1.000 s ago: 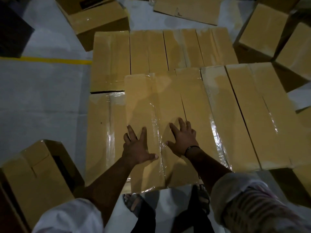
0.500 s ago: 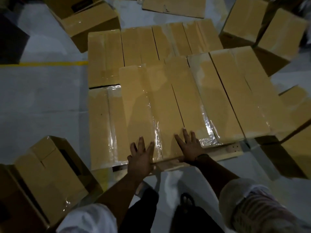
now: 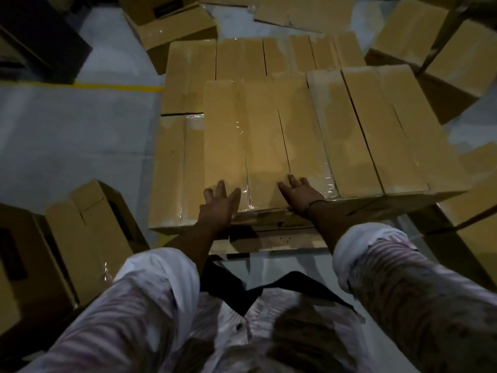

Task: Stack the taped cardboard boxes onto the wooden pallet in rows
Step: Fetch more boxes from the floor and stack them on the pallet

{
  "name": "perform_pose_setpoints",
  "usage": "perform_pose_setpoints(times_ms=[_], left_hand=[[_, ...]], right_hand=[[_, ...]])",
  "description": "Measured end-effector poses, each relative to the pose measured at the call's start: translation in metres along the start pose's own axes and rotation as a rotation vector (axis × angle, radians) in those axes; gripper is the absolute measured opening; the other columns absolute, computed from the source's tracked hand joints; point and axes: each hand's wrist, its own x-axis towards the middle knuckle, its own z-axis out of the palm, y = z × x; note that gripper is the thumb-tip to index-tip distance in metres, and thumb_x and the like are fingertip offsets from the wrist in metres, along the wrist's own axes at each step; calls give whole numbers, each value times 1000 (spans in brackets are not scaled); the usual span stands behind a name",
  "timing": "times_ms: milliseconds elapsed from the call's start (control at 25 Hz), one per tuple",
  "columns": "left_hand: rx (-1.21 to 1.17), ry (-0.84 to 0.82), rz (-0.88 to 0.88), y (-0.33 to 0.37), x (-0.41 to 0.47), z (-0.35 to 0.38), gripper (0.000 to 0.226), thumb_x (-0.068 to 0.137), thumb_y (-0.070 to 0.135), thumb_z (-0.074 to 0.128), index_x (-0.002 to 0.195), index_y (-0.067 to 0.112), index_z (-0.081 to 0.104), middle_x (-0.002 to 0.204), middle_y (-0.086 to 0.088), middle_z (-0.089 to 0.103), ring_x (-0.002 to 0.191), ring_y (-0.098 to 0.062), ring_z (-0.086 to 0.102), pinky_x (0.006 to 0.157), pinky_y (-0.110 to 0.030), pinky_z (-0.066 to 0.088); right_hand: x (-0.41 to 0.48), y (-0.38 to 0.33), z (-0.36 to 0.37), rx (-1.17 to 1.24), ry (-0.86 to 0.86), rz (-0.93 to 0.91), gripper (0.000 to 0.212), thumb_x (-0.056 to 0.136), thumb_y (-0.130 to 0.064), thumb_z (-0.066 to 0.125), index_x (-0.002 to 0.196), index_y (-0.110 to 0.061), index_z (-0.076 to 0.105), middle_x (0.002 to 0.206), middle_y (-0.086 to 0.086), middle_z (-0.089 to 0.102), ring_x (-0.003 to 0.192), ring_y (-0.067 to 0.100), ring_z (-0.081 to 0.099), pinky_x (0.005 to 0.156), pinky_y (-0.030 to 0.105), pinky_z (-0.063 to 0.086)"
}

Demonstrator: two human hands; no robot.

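Both hands are lying flat and open, gripping nothing. The left hand (image 3: 219, 204) is pressing its spread fingers onto the near left corner of the top box (image 3: 258, 135). The right hand (image 3: 301, 193), wearing a thin wristband (image 3: 318, 203), is resting on the same box's near edge, further right. That box is sitting in the second layer, its near end roughly level with the front of the stack, so the person is probably nudging it square rather than lifting it.

The job is looking well under way. A bottom layer (image 3: 172, 170) is covering the pallet (image 3: 271, 239), with only a strip of pale wood showing at the front. Two more upper boxes (image 3: 376, 130) are lying just beside the pressed one on its right, sides touching. The left strip and the back row (image 3: 242, 57) of the lower layer are lying uncovered, so the second layer is wanting more boxes. Loose boxes (image 3: 88, 232) are waiting on the floor (image 3: 67, 144) all around the stack; whether all of them are taped is hard to tell.

The boxes are plain brown card, long, flat-topped and sharp-edged, their flaps meeting in dark seams. Clear glossy tape (image 3: 246, 189) is catching the light and wrinkling near the fingers. The floor is looking smooth and grey, with a yellow line (image 3: 118, 87) crossing it.
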Motion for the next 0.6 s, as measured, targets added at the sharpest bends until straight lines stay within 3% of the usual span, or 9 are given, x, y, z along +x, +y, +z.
perform_pose_setpoints(times_ms=[120,320,600], left_hand=[[8,22,1,3,1,0,81,95,25,69,159,41,22,170,-11,-5,145,-48,13,104,-68,42],[-78,49,-56,6,14,-12,70,95,30,70,154,43,35,170,-9,0,146,-47,10,105,-66,42],[-234,-5,-112,7,16,-16,74,93,25,74,152,47,37,170,-13,-5,148,-53,5,111,-67,36]], right_hand=[[5,4,1,-19,12,-1,82,97,-22,64,160,-26,11,169,13,1,150,47,10,116,56,34],[16,9,-2,-51,77,-25,69,97,-25,63,155,-20,27,163,20,20,136,49,33,107,53,43],[21,12,3,-54,85,-30,68,97,-28,64,155,-21,28,163,20,20,137,48,33,108,51,43]])
